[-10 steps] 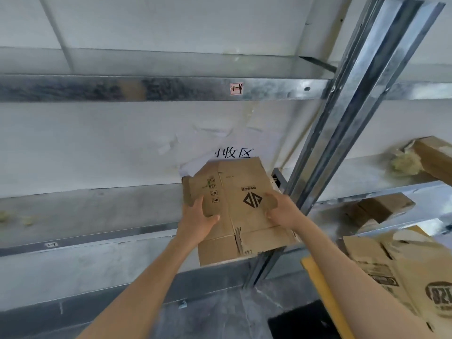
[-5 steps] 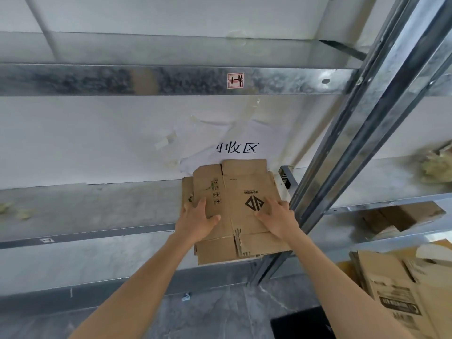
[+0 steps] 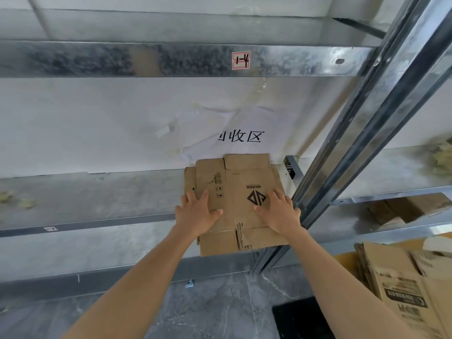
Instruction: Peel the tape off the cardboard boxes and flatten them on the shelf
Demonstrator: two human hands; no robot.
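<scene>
left grip (image 3: 195, 214), right grip (image 3: 281, 215) press flattened box (image 3: 241, 178) beneath.

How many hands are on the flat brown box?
2. The left hand lies flat on the left half of the flattened brown cardboard box; the right hand lies flat on its right half.
</scene>
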